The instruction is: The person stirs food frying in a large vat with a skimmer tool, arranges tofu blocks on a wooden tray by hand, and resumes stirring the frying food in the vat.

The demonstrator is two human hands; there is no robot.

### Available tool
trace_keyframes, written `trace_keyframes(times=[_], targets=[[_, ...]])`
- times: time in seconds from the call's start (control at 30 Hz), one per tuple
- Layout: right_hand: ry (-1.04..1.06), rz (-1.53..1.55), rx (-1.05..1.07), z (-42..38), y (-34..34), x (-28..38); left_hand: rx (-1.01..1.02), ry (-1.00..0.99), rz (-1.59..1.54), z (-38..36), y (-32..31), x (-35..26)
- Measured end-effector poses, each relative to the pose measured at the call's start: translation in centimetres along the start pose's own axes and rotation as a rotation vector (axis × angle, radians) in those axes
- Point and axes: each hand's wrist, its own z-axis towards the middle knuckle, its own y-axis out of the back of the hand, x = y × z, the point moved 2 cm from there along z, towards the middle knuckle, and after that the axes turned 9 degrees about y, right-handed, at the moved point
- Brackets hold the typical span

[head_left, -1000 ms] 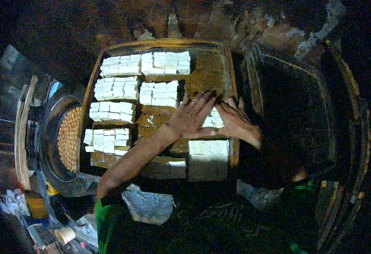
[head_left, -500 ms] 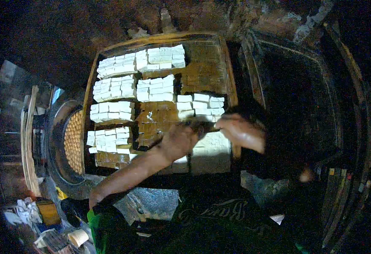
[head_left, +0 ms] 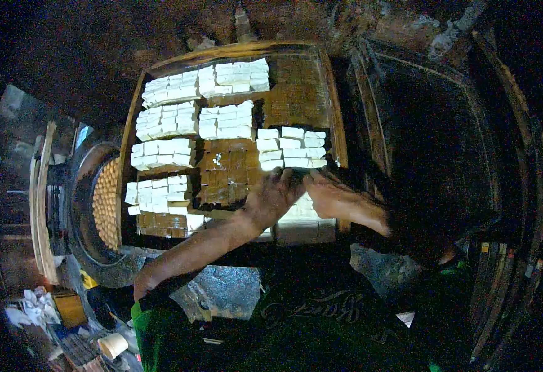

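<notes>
White tofu-like blocks (head_left: pixel 292 149), cut into small pieces, lie in rows just beyond my hands. My left hand (head_left: pixel 274 195) reaches across from the left with its fingers bent down at the near edge of these blocks. Close beside it, my right hand (head_left: pixel 328 193) has its fingers curled at the same edge. A dark flat strip (head_left: pixel 297 176) shows between the fingertips; its kind is too dim to make out. Beneath and nearer than the hands lies a smooth white slab (head_left: pixel 305 230), partly covered by them. Everything rests in a wooden tray with a woven bottom (head_left: pixel 228 162).
More groups of white pieces (head_left: pixel 168 121) fill the tray's left and far parts. To its left is a round pan (head_left: pixel 105 204) of small yellowish pieces. A dark framed tray (head_left: pixel 432 136) stands at the right. Wooden sticks (head_left: pixel 47 204) lean at far left.
My right hand has moved left, in beside my left hand, and its fingers have come down at the blocks' near edge. The view has shifted slightly.
</notes>
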Motion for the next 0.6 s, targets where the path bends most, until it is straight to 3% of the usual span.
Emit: trace_keyframes(times=[0.03, 0.07, 0.13, 0.2, 0.27, 0.33, 0.43, 0.5, 0.6], targets=[[0.021, -0.007, -0.043, 0.0, 0.0, 0.2, -0.012, 0.005, 0.035, -0.1, 0.3, -0.2], [0.024, -0.008, -0.044, 0.0, 0.1, 0.1, -0.25, 0.028, 0.155, -0.3, 1.0, -0.3], [0.029, 0.038, 0.021, 0.2, 0.4, 0.1, -0.486, 0.053, 0.277, -0.5, 1.6, 0.0], [0.056, 0.04, -0.014, -0.2, 0.7, 0.0, -0.154, -0.128, -0.095, 0.1, 0.9, 0.8], [0.082, 0.043, -0.046, -0.1, 1.4, -0.1, -0.137, -0.139, -0.057, 0.1, 1.4, 0.9], [-0.064, 0.087, 0.187, 0.3, 2.3, -0.2, -0.117, -0.154, -0.023, 0.4, 2.0, 0.9], [0.081, 0.05, 0.031, 0.4, 1.7, -1.1, 0.201, 0.005, -0.441, 1.4, 1.9, 1.1], [0.059, 0.148, 0.078, 0.5, 1.5, -1.8, 0.416, 0.116, -0.714, 1.7, 1.5, 1.4], [0.079, 0.057, 0.174, 1.0, 0.9, -2.7, 0.336, 0.079, -0.88, 1.8, 2.0, 2.1]])
